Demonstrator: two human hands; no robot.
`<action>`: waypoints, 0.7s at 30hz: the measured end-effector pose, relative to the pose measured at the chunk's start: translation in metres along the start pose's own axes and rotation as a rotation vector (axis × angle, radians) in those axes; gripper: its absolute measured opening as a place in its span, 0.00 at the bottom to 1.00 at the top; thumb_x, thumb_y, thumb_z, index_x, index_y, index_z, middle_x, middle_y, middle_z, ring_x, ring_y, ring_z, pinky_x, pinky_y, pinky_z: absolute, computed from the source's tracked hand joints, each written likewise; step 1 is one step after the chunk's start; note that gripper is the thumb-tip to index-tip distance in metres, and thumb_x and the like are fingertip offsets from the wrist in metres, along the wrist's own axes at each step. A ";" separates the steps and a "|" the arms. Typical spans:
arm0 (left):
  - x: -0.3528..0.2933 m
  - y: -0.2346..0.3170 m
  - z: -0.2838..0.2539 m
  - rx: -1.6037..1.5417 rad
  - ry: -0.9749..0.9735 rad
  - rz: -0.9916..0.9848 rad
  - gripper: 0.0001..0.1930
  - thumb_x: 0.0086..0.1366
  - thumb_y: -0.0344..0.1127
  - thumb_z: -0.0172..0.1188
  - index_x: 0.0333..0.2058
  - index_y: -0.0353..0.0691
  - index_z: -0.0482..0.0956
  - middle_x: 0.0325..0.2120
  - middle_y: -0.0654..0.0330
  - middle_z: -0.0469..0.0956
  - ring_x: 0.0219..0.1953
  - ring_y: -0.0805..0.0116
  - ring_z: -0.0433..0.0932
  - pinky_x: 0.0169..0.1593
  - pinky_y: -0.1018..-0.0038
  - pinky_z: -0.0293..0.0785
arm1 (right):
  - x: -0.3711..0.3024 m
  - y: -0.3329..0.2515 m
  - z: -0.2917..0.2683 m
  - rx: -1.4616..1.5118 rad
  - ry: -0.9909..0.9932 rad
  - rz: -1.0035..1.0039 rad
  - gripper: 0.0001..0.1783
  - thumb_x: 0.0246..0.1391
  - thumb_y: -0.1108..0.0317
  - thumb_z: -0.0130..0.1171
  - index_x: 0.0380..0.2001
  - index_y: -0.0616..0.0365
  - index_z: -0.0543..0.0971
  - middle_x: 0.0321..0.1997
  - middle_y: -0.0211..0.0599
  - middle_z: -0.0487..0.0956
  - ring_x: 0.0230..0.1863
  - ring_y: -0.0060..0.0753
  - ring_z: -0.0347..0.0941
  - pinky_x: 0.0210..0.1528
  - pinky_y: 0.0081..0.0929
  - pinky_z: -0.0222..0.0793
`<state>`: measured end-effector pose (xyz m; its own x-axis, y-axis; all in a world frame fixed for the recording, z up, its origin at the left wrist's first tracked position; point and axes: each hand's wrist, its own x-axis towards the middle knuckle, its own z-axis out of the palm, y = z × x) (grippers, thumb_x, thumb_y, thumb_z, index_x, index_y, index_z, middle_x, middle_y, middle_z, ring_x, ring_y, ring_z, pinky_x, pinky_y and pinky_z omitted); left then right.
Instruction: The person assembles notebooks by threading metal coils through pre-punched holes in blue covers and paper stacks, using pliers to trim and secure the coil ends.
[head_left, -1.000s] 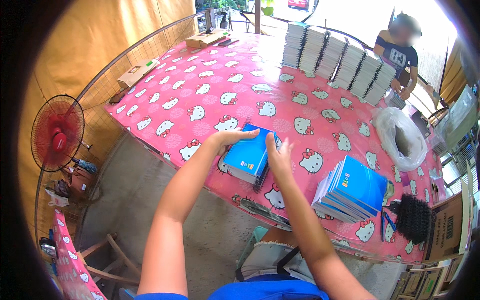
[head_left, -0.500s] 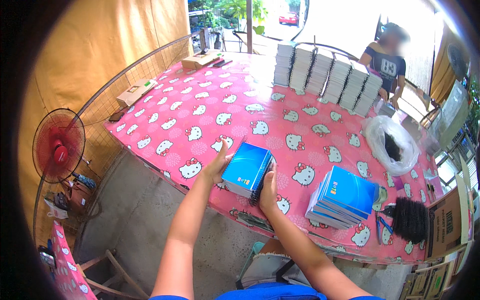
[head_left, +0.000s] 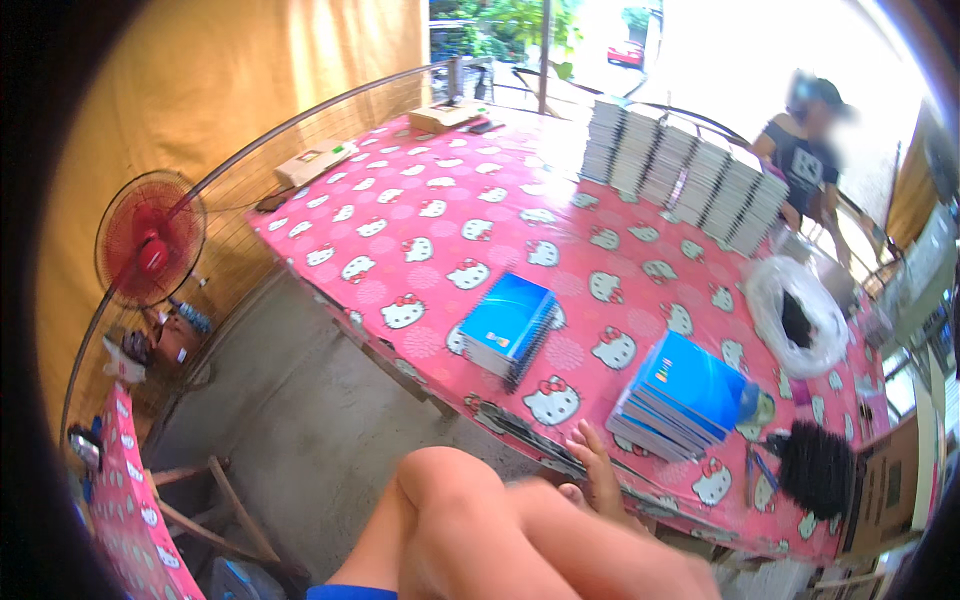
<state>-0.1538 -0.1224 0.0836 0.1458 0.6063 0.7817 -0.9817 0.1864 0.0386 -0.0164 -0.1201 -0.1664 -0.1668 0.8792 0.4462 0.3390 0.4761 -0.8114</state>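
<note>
Arms (head_left: 470, 520), bent and blurred, fill the lower edge of the view. The left hand is probably lost in that blur, so its grip cannot be told. The right hand (head_left: 597, 462) is beside the near rim of the pink bench (head_left: 560, 355), fingers loosely spread, its grip slack with nothing visible in it. Nearest to that hand sits a fanned stack of blue notebooks (head_left: 690, 380); a knuckle catching its low corner could slide the upper ones apart, because their edges do not line up. To its left, untouched near the rim, spiral-bound blue notebooks (head_left: 510, 315) lie in a neater pile; if bumped, their coils might snag one another. Right of the fanned stack, pliers (head_left: 765, 468) lie beside a heap of black coils (head_left: 818, 468), which could tangle if dragged. Farther off is a clear plastic bag (head_left: 820, 310) with dark contents. Toward the far side, tall columns of spiral books (head_left: 680, 175) stand close together; a jolt to the bench could topple one, given their height. Beyond them is a co-worker (head_left: 805, 165).
</note>
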 end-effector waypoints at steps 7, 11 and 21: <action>0.006 -0.103 -0.022 -0.612 -0.418 -0.227 0.06 0.58 0.25 0.59 0.32 0.27 0.77 0.33 0.49 0.74 0.28 0.59 0.73 0.34 0.65 0.70 | -0.066 -0.049 -0.094 0.052 0.313 0.153 0.26 0.57 0.55 0.57 0.49 0.66 0.73 0.59 0.59 0.68 0.59 0.49 0.68 0.60 0.41 0.61; 0.050 -0.086 -0.062 0.556 -0.516 -0.739 0.06 0.58 0.29 0.61 0.32 0.33 0.79 0.31 0.52 0.78 0.33 0.59 0.77 0.41 0.67 0.74 | -0.072 -0.072 -0.179 -0.620 0.629 0.131 0.19 0.51 0.61 0.62 0.44 0.62 0.77 0.51 0.52 0.75 0.53 0.48 0.72 0.56 0.38 0.65; 0.075 -0.164 -0.219 1.613 -0.623 -1.398 0.13 0.53 0.34 0.66 0.36 0.33 0.82 0.27 0.58 0.80 0.29 0.73 0.76 0.37 0.73 0.73 | -0.106 0.075 -0.351 -1.394 0.473 1.163 0.13 0.46 0.62 0.63 0.32 0.58 0.80 0.42 0.45 0.79 0.48 0.47 0.74 0.46 0.41 0.74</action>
<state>0.0446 0.0622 -0.0008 0.9081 0.3855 -0.1635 0.3929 -0.6493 0.6512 0.3513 -0.1827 -0.1425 0.8254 0.5192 0.2215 0.5334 -0.8458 -0.0051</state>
